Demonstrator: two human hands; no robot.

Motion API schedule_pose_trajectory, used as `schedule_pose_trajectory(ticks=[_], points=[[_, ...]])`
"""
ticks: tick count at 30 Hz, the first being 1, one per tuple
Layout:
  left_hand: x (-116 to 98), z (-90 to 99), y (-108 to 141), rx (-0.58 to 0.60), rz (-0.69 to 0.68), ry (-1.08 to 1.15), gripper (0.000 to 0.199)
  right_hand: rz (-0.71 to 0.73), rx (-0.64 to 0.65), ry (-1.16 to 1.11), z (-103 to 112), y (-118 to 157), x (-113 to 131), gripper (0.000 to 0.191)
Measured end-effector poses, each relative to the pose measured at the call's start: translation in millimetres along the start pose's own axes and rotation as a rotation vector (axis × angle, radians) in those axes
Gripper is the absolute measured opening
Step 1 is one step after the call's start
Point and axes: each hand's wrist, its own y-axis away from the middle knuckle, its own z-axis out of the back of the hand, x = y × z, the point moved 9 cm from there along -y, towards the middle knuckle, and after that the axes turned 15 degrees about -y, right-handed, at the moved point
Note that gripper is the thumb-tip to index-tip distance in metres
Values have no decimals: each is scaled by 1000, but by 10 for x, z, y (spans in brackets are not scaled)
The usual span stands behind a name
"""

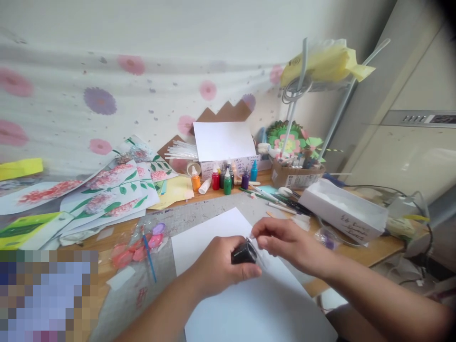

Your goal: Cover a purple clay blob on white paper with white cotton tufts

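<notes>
Smooth white paper lies nearest, flat on a paint-speckled grey mat over the wooden table. Above it, the left hand grips a glossy, rounded black container, while the right hand pinches thin, crinkly clear plastic at its mouth; both hands hide part of the paper.

Taking the container as the clock's centre, a slim blue brush lies at 9 o'clock beside rounded pink pieces, and overlapping flower paintings spread at 10. Squeeze bottles with pointed nozzles line 12. At 1 o'clock, a brown cardboard box bears a printed label; at 2, an open white box carries dark handwriting. Both are too blurred to read.
</notes>
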Motion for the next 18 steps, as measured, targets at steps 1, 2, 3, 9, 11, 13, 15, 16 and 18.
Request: schedule_pose_trajectory(ticks=[1,2,3,9,11,13,15,16,18], points=[[-1,-5,4,5,5,-59,42,-15,-25,-26,0,-10,-7,15],[-6,-9,7,12,6,-109,42,-33,-43,-27,0,-16,-14,13],[-14,-12,9,20,4,-139,42,-52,-54,-4,-2,-18,-19,11],[-20,-42,10,42,12,-184,37,43,9,322,-139,38,134,9],[-25,-73,8,53,0,-188,32,101,90,418,-285,51,155,12],[-18,-87,5,50,-2,-215,27,150,161,487,-415,53,148,12],[-1,-84,1,44,12,-211,27,157,159,476,-429,36,131,12],[7,-70,0,33,24,-184,29,138,112,431,-369,23,125,12],[-1,-29,1,0,35,-97,35,74,-31,290,-163,14,108,10]])
